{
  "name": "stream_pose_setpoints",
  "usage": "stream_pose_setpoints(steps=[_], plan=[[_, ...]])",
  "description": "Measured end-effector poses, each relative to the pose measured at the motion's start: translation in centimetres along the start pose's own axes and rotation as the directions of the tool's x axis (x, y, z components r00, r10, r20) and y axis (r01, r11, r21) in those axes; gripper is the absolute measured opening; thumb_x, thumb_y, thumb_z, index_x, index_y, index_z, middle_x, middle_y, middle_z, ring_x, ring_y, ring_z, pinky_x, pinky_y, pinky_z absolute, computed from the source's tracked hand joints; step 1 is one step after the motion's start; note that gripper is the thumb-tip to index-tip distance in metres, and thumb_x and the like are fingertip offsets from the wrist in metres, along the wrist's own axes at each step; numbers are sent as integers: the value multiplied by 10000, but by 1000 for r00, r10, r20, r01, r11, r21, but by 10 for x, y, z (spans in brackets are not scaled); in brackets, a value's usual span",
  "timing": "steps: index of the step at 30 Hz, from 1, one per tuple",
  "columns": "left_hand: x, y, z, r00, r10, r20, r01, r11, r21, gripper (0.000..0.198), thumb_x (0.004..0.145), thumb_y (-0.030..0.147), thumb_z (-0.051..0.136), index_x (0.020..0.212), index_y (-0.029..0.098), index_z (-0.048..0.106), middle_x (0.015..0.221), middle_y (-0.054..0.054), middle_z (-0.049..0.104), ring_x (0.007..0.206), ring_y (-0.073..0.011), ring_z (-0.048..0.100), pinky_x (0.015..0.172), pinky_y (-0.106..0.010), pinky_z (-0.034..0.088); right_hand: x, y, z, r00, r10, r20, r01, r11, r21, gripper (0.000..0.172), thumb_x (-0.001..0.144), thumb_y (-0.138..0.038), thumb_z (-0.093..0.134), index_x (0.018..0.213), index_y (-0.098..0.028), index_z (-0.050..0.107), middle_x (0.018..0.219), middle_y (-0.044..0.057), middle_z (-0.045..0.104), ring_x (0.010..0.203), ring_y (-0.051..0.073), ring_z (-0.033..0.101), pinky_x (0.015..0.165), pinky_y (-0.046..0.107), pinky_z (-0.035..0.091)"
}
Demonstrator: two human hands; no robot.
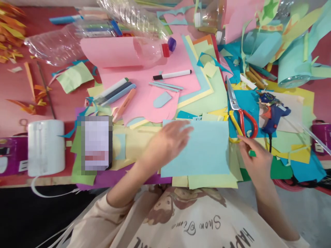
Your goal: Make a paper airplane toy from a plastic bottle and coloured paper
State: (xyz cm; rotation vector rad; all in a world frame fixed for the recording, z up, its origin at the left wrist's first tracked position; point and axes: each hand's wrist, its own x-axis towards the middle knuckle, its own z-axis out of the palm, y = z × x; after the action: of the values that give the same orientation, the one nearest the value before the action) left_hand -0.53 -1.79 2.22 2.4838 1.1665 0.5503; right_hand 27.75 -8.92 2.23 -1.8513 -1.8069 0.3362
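A light blue sheet of paper (204,151) lies flat on the table edge in front of me. My left hand (172,141) rests over its left part, palm down, with the fingers stretched and slightly blurred. To the right of the sheet is my right hand (254,156), its index finger and thumb a little apart. That index fingertip is close to the scissors (241,113), which have a red handle and a yellow piece beside it. Whether the fingertip touches the yellow piece, I cannot tell. Under the blue sheet lie pale green and yellow papers (213,182).
A blue glue gun (274,119) lies at right. Left are a phone (97,143) and a white device (46,148). Behind are markers (117,92), a black-capped pen (172,74), pink paper (111,51), plastic bottles (54,43) and a blue paper-covered cup (294,62).
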Motion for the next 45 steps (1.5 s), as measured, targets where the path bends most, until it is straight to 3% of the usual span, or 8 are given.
stream_pose_setpoints(steps=[3,6,14,18,27,34,40,45], plan=[[-20,25,15,979,146,143,-162,981,103,359,962,362,480,1265,196,579,1384,-122,587,1274,-278,560,1052,-446,467,16,14,7,990,-138,15,139,978,-153,416,914,-255,532,1326,-283,579,1242,143,654,1168,340,608,936,540,530],[-34,33,28,953,177,247,-218,964,152,543,922,483,528,1404,238,473,1506,-108,464,1356,-303,487,1099,-478,414,27,22,13,983,-152,106,170,969,-179,512,938,-249,486,1447,-259,440,1462,162,494,1346,352,480,1013,568,488],[-41,30,36,956,170,237,-226,946,231,558,958,484,459,1459,245,399,1563,-118,371,1390,-268,448,1137,-442,343,57,36,9,972,-175,157,203,961,-188,463,945,-220,465,1408,-219,477,1456,143,520,1338,309,508,1055,523,489],[-40,31,39,961,162,224,-216,946,240,547,964,481,447,1449,229,411,1552,-98,399,1392,-255,443,1148,-435,314,74,20,7,957,-254,138,278,939,-203,465,951,-224,460,1415,-203,467,1407,137,560,1355,314,475,1118,560,410],[-34,32,39,956,139,258,-208,943,260,572,969,487,428,1469,214,380,1558,-110,385,1407,-260,423,1143,-444,313,89,-35,47,773,-546,322,590,806,-48,280,956,-179,470,1165,-134,650,1104,120,708,1042,256,633,931,436,535],[-29,27,41,964,138,227,-198,943,268,558,981,484,396,1467,210,384,1556,-116,386,1409,-264,422,1139,-448,324,91,-38,51,767,-589,256,624,777,-80,239,934,-136,501,1096,-118,675,978,119,665,943,233,619,842,369,547],[-24,24,41,973,128,191,-178,946,271,589,970,491,412,1453,155,398,1535,-118,421,1410,-256,418,1149,-449,328,71,-43,34,748,-627,216,656,748,-100,284,938,-127,515,1197,-92,627,1130,137,687,1053,238,628,918,369,537],[-23,23,42,976,78,205,-133,954,270,592,962,527,394,1451,194,410,1531,-117,428,1414,-303,400,1178,-605,211,58,-41,33,739,-633,229,667,736,-118,383,928,-125,536,1303,-48,555,1224,162,676,1163,272,603,1017,437,497]])
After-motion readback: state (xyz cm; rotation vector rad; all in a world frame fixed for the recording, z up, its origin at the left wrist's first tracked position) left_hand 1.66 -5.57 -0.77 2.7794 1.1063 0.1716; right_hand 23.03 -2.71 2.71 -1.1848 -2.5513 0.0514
